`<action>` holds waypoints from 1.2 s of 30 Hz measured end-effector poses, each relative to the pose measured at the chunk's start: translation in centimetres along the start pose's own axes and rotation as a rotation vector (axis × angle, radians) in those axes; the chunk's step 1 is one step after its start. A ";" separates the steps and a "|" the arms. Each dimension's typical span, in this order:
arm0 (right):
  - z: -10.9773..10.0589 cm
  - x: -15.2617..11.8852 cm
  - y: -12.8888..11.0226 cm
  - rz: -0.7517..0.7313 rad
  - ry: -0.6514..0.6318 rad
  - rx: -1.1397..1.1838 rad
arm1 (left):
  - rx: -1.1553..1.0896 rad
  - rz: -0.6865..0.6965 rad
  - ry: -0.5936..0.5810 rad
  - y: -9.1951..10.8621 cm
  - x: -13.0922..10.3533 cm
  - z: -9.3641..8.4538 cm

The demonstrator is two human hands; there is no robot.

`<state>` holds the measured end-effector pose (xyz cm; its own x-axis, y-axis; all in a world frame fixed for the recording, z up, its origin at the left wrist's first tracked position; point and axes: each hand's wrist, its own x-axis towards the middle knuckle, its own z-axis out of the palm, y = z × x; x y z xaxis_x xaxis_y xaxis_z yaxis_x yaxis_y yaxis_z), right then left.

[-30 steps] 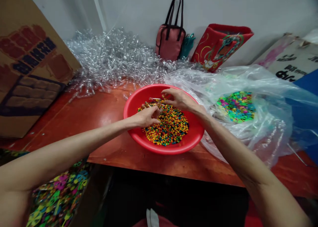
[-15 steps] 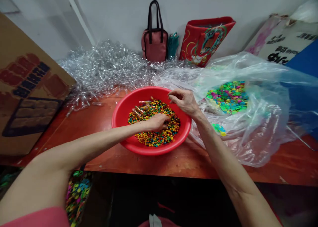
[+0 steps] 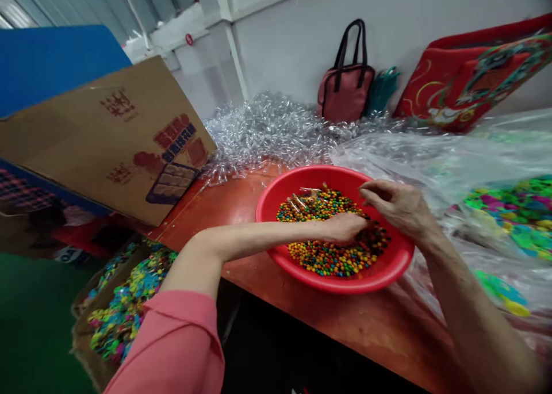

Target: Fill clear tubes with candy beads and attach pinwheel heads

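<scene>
A red plastic basin holds many small round balls in yellow, orange, green, blue and red. Among the balls my left hand is curled, its fingertips sunk and hidden, so what it grips cannot be made out. Over the right rim my right hand is bent with thumb and fingers drawn together; anything between them is too small to tell. A few clear tubes with balls inside lie on the balls at the basin's far left.
A heap of clear tubes lies behind the basin on the red table. At left stands a printed carton; below it, an open box holds colourful plastic pieces. A plastic bag with similar pieces spreads right. Two bags stand along the wall.
The view has swung left, so the basin and both hands appear farther right, and more of the carton shows. My left hand remains in the balls, its fingers more hidden; my right stays by the rim.
</scene>
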<state>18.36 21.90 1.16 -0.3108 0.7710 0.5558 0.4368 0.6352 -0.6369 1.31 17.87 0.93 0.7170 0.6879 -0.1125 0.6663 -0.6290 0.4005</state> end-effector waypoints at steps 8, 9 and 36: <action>-0.1 -0.1 -1.0 0.030 0.014 0.022 | 0.201 -0.098 -0.248 -0.4 -6.0 -2.4; 0.0 -0.1 -1.1 0.037 0.006 0.032 | 0.232 -0.103 -0.249 -0.4 -6.4 -2.1; 0.1 -0.3 -1.7 0.085 0.012 0.121 | -0.190 -0.376 -0.285 2.4 -2.7 0.3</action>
<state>17.62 20.59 2.08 -0.2669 0.8219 0.5032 0.3563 0.5693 -0.7409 1.04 14.38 1.96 0.4795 0.7116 -0.5134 0.8592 -0.2618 0.4396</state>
